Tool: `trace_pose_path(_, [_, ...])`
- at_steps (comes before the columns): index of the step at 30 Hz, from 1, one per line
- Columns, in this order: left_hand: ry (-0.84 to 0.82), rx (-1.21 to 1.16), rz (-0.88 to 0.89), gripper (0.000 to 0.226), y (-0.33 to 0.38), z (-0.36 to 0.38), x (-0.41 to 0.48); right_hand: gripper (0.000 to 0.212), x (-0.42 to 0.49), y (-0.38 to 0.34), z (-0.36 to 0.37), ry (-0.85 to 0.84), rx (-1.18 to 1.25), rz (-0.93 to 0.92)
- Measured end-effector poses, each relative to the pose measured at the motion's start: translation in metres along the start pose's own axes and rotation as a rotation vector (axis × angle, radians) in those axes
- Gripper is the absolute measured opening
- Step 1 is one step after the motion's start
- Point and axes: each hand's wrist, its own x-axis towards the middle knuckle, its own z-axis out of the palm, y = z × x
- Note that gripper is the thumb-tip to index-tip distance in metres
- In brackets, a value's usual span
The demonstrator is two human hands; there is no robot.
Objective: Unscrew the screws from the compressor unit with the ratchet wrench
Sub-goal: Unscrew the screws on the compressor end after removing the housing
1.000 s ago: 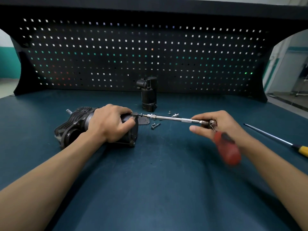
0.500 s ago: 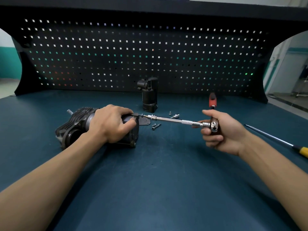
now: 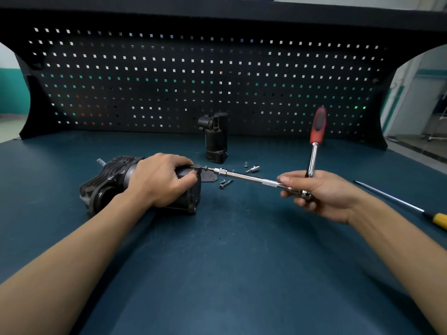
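view: head
left grip (image 3: pixel 160 180): fingers curled over the compressor (image 3: pixel 106 181), which lies on its side on the surface (image 3: pixel 217 262), left of centre
right grip (image 3: pixel 324 194): clamped round the head of the ratchet wrench (image 3: pixel 313 155); red handle upright, extension bar reaching to the compressor's end face
loose screws (image 3: pixel 226 183): on the surface, just beside the compressor
screwdriver (image 3: pixel 396 201): far right, untouched

Dark teal bench top (image 3: pixel 229 274) fills 6 o'clock. Black pegboard (image 3: pixel 193 81) spans 12, light showing through its square holes, with a black shelf (image 3: pixel 217 10) overhanging it. At 9: left wall (image 3: pixel 9 93), white over teal. At 3: right wall (image 3: pixel 425 93), white with a teal stripe, and pale floor (image 3: pixel 416 146), brightly lit.
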Motion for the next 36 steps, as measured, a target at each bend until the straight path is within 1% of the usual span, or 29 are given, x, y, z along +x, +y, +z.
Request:
trace_pose_path(2, [-0.005,-0.010,-0.003,0.066,0.000,0.000,0.000,0.036,0.001,0.003,0.002,0.092,-0.145,-0.125])
trace_pose_path(4, [-0.019,-0.010,-0.006,0.067,-0.001,0.000,0.000,0.010,0.003,0.005,0.003,0.191,-0.301,-0.295])
trace_pose_path(5, [-0.029,-0.005,-0.009,0.068,-0.002,0.000,0.000,0.009,0.005,0.007,0.003,0.235,-0.375,-0.376])
trace_pose_path(8, [-0.069,0.015,-0.011,0.072,-0.004,0.000,0.001,0.041,0.009,0.010,0.004,0.332,-0.578,-0.575])
trace_pose_path(9, [-0.076,0.016,-0.013,0.073,-0.004,0.000,0.001,0.046,0.008,0.010,0.004,0.334,-0.621,-0.653])
trace_pose_path(12, [-0.056,0.002,-0.024,0.068,-0.004,-0.001,0.000,0.030,0.005,0.007,0.003,0.281,-0.740,-0.898])
trace_pose_path(14, [-0.034,0.008,-0.021,0.065,-0.003,0.000,0.000,0.031,0.006,0.008,0.002,0.278,-0.791,-0.941])
trace_pose_path(18, [0.011,0.040,0.006,0.062,-0.003,0.001,-0.001,0.030,0.006,0.009,0.002,0.281,-0.690,-0.836])
trace_pose_path(20, [0.029,0.044,0.025,0.062,-0.003,0.000,-0.001,0.036,0.006,0.010,0.003,0.306,-0.643,-0.756])
trace_pose_path(22, [0.041,0.038,0.037,0.061,-0.003,0.000,-0.001,0.043,0.005,0.007,0.006,0.322,-0.548,-0.619])
trace_pose_path(25, [0.047,0.031,0.046,0.059,-0.003,0.001,-0.003,0.056,0.003,0.003,0.011,0.237,-0.324,-0.360])
trace_pose_path(27, [0.049,0.028,0.048,0.058,-0.002,0.001,-0.003,0.059,0.002,-0.001,0.011,0.216,-0.196,-0.188])
trace_pose_path(30, [0.060,0.029,0.051,0.057,-0.001,0.000,-0.003,0.066,0.001,-0.004,0.009,0.165,0.002,-0.015])
trace_pose_path(32, [0.062,0.028,0.052,0.056,-0.001,-0.001,-0.003,0.064,0.000,-0.006,0.006,0.097,0.118,0.060])
trace_pose_path(36, [0.067,0.027,0.051,0.054,-0.002,-0.002,-0.004,0.048,0.001,-0.008,0.002,-0.024,0.288,0.155])
